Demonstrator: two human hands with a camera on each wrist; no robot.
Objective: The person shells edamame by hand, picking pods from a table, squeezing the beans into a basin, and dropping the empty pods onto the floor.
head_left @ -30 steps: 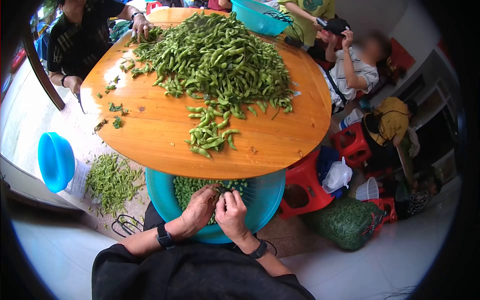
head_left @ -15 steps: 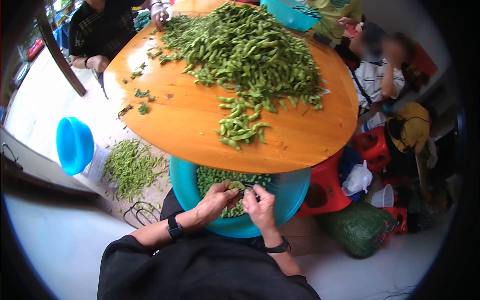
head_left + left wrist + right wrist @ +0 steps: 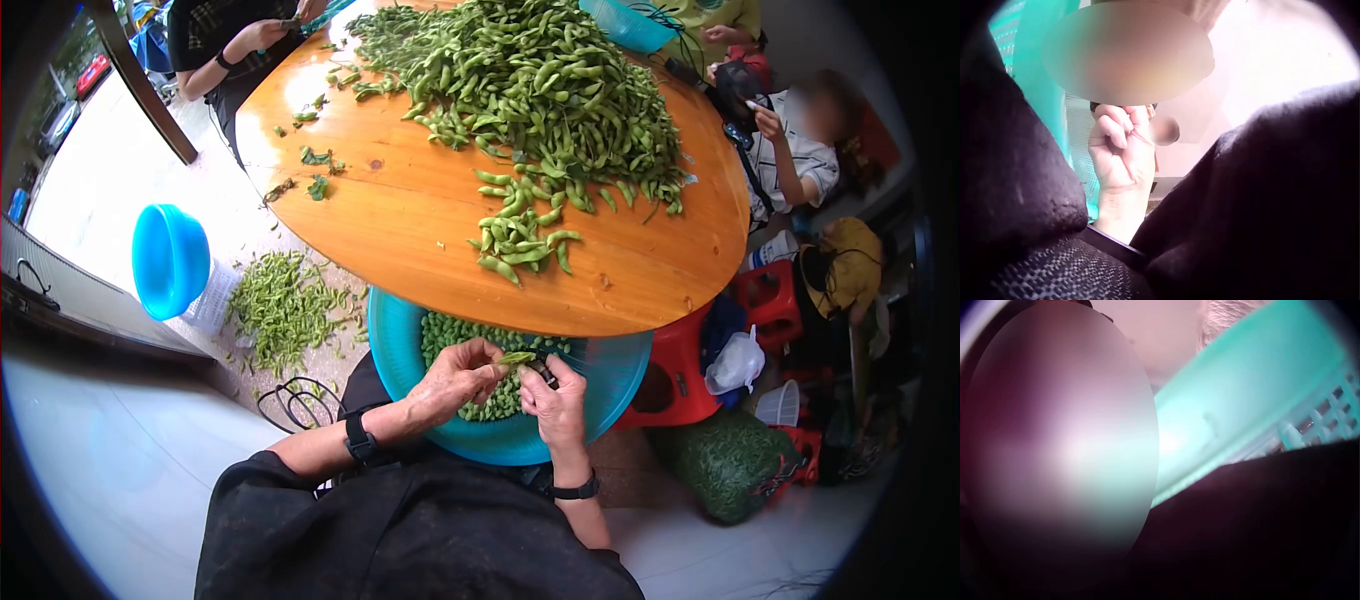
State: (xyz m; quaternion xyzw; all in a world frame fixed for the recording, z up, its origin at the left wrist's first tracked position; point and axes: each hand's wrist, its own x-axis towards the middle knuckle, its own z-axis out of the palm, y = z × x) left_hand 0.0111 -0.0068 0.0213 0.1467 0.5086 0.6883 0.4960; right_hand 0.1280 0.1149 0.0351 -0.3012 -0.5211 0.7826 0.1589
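Observation:
My left hand (image 3: 455, 382) pinches a green soybean pod (image 3: 516, 358) between thumb and fingertips over the teal basin (image 3: 388, 365). Close beside it, my right hand (image 3: 556, 405) grips a small dark tool (image 3: 543, 370) against the pod's right end; fingers hide most of the tool. Shelled green beans (image 3: 445, 335) lie in the basin below both hands. In the left wrist view, a hand with curled fingers shows beside the teal basin wall (image 3: 1047, 81). The right wrist view has the basin's side (image 3: 1229, 387) and a blurred patch.
A wooden table (image 3: 400, 240) bears a large heap of pods (image 3: 550, 90) and a small pile (image 3: 520, 240). Pods (image 3: 285, 310) litter the floor near a blue basin (image 3: 172, 262). Red stools (image 3: 680, 370) and a full green sack (image 3: 725, 465) stand right. Other people sit around.
The head view has shifted, so the table sits farther right. Both hands stay over the basin, with the pod now extended between them. The person across has lifted a hand off the table.

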